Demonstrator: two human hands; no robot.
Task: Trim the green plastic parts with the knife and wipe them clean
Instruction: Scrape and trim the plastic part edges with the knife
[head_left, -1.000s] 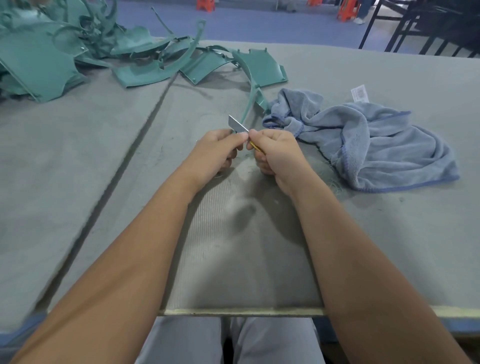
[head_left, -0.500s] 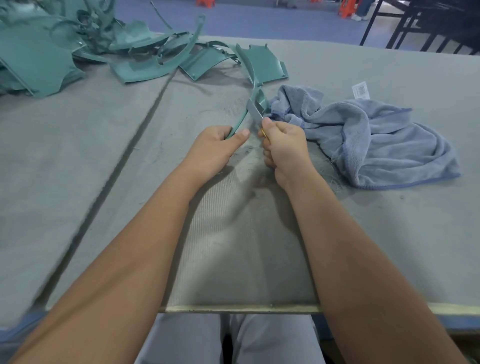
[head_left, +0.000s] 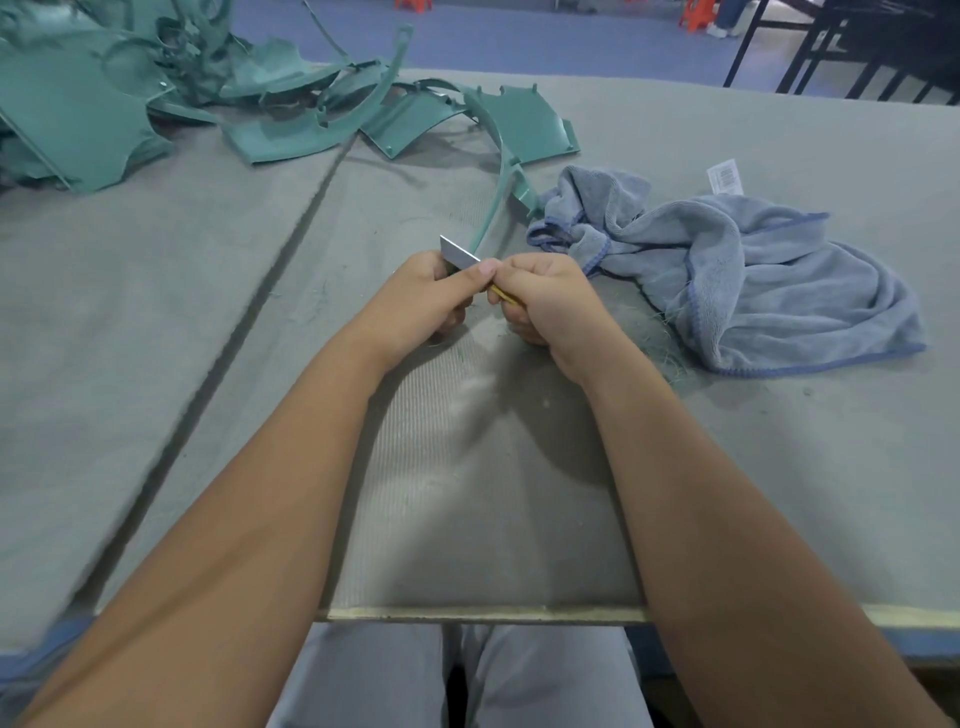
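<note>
The left hand curls round the near end of a thin curved green strip, which runs from its fingers toward the table's far edge. The right hand grips the knife by its yellow handle, fingers closed tight; the blade crosses the strip just above the left thumb. A blue cloth lies crumpled toward the right edge, a pile of green parts at the far left corner

One knife, one cloth, two hands.
</note>
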